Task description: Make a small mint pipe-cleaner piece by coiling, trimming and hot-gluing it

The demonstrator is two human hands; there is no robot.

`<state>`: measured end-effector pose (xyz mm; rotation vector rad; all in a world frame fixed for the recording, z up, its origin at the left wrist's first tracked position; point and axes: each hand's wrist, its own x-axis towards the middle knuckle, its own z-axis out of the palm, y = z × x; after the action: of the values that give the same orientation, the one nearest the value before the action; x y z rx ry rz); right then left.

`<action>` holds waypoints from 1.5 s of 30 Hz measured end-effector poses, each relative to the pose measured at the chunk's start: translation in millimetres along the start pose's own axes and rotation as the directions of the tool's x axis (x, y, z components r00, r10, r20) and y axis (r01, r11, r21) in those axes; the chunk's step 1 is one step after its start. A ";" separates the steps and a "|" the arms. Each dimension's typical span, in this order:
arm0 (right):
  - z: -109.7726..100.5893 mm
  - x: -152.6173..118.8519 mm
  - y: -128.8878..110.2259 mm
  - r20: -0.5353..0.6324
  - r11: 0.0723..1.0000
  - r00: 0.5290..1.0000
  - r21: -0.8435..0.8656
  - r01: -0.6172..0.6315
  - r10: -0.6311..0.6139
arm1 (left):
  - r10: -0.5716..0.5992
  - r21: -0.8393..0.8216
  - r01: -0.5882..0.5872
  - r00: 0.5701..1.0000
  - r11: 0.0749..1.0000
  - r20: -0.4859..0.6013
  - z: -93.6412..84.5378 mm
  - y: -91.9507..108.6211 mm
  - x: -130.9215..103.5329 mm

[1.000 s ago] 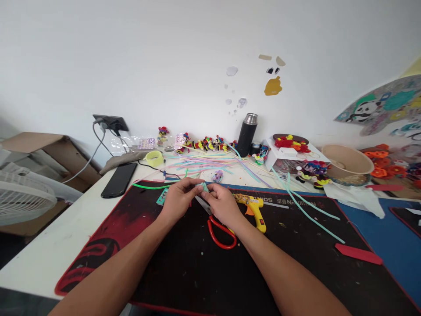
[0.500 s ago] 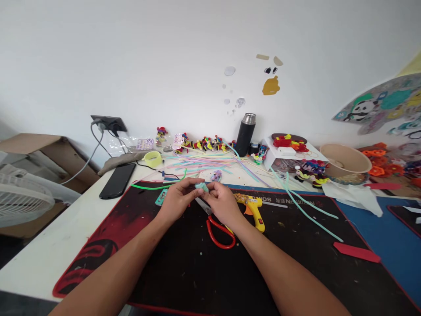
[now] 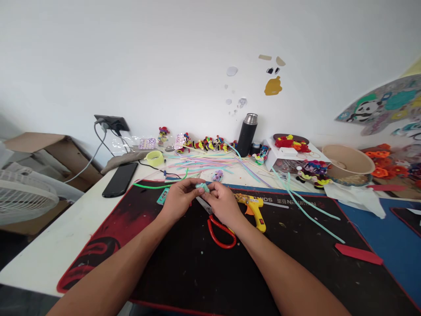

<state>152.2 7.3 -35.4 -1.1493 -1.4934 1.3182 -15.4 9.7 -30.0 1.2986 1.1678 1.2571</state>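
Observation:
Between the fingertips of both hands is a small light-teal fuzzy piece point(image 3: 202, 187), apparently bent pipe cleaner. My left hand point(image 3: 180, 196) pinches it from the left with thumb and forefinger. From the other side my right hand point(image 3: 224, 204) grips it too. Red-handled scissors point(image 3: 222, 233) lie on the mat beneath the hands, their blades partly under the fingers. Just right of my right hand lies a yellow glue gun point(image 3: 257, 213), its nozzle end partly covered in gold residue. A small purple fuzzy figure point(image 3: 217, 176) sits just beyond the hands. Left of them a teal card point(image 3: 163, 196) is partly hidden.
The dark mat point(image 3: 184, 272) has a red edge. Pastel pipe cleaners point(image 3: 210, 163) spread behind it, with teal stems point(image 3: 305, 211) at right. A phone point(image 3: 120, 180) lies left, a black thermos point(image 3: 247, 135) stands at the wall, and a beige bowl point(image 3: 348, 159) sits back right.
The view has shifted slightly, so everything appears a little to the right. Both hands keep hold of the teal piece, with only slight finger movement.

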 end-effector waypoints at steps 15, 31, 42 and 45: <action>4.0 0.2 4.6 0.006 0.999 1.000 0.040 -0.022 0.022 | 0.006 -0.010 -0.007 0.999 1.000 -0.046 -0.4 -3.2 0.1; 1.1 0.8 -0.2 0.062 0.981 0.995 0.172 -0.092 0.082 | 0.025 0.064 -0.024 1.000 0.998 -0.013 -4.2 -1.8 1.5; 1.4 1.1 2.1 0.045 0.987 0.996 0.138 -0.079 0.074 | 0.098 0.046 -0.097 0.995 0.994 -0.022 -1.7 -3.3 1.9; 1.6 1.4 3.4 0.045 0.988 0.997 0.138 -0.070 0.065 | 0.091 0.050 -0.089 0.995 0.995 -0.034 -1.9 -3.0 1.3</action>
<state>150.7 8.4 -38.9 -1.0973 -1.3782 1.4759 -17.3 11.3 -32.9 1.3823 1.1826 1.3294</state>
